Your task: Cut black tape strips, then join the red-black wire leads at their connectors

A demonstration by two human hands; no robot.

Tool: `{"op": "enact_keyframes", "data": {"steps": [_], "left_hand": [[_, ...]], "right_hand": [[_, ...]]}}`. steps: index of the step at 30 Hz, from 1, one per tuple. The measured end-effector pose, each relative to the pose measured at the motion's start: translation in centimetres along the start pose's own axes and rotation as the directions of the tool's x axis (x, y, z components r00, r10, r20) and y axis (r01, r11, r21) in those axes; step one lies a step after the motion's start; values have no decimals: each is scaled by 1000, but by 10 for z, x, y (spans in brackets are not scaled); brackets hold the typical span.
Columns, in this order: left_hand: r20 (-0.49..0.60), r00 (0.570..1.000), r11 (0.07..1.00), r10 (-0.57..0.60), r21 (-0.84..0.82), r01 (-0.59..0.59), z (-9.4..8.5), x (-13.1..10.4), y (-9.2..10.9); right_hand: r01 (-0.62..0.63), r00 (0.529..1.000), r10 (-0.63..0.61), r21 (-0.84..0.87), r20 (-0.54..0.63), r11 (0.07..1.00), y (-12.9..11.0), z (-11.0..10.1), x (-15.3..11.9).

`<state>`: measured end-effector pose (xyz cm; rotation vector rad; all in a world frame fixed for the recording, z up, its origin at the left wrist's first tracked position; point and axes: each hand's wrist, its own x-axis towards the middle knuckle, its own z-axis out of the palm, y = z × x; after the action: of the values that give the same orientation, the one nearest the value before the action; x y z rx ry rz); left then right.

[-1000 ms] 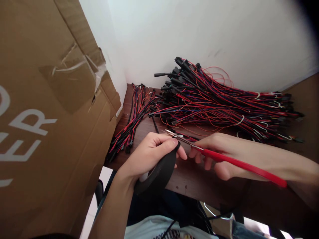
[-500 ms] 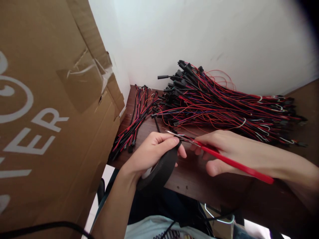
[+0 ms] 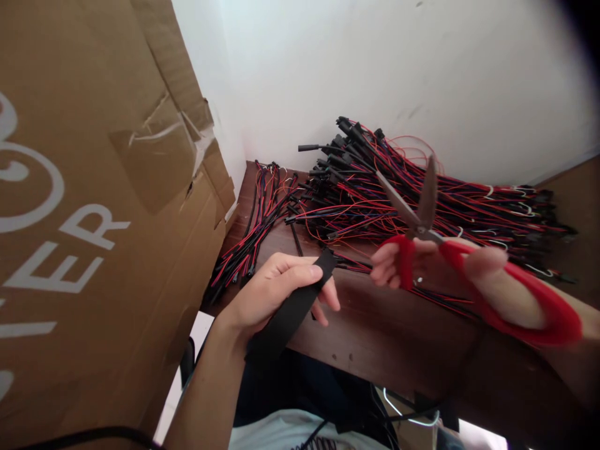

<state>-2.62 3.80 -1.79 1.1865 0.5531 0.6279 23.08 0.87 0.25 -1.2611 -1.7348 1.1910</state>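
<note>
My left hand (image 3: 276, 290) is closed on a roll of black tape (image 3: 285, 319), with the thumb pressed on the band near its upper end. In my right hand (image 3: 473, 275) are red-handled scissors (image 3: 424, 231), with fingers and thumb through the loops. Their blades are spread and point up toward the wall, apart from the tape. Beneath and between the hands, a few red and black wires (image 3: 440, 299) lie on the brown table (image 3: 356, 312), partly hidden by the right hand.
A large heap of red and black connector wires (image 3: 389, 194) lies against the white wall (image 3: 375, 69). Left of it is a smaller wire bundle (image 3: 255, 231). A cardboard box (image 3: 107, 156) stands close on the left.
My right hand has drawn the scissors away from the tape, to the right and up, turning them and spreading the blades. My left hand has turned the tape roll slightly.
</note>
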Motion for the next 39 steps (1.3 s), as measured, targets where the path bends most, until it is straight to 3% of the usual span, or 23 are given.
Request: {"op": "enact_keyframes", "data": {"steps": [3, 6, 10, 15, 22, 30, 36, 39], "left_hand": [[24, 1000, 1000, 8, 28, -8, 0, -2, 1], [55, 998, 998, 33, 53, -36, -1, -4, 3], [97, 995, 996, 36, 76, -43, 1, -5, 4], [112, 994, 997, 14, 73, -23, 6, -3, 5], [128, 992, 994, 5, 110, -19, 6, -4, 7], [130, 991, 987, 14, 156, -34, 8, -4, 4], [89, 996, 987, -28, 163, 13, 13, 2, 3], [151, 988, 985, -6, 169, -20, 10, -1, 6]], "right_hand": [[-8, 996, -14, 245, 87, 969, -1, 4, 5], [-15, 999, 3, 257, 45, 966, -4, 11, 6], [-105, 983, 135, 225, -121, 969, -14, 30, 6], [-120, 984, 160, 379, -76, 917, -25, 50, 15], [-94, 989, 133, 439, -57, 894, -26, 55, 21], [28, 997, -3, 310, -80, 950, -31, 46, 22], [18, 998, -8, 137, -69, 990, -37, 38, 23], [80, 966, -71, 23, -247, 997, -34, 22, 25]]}}
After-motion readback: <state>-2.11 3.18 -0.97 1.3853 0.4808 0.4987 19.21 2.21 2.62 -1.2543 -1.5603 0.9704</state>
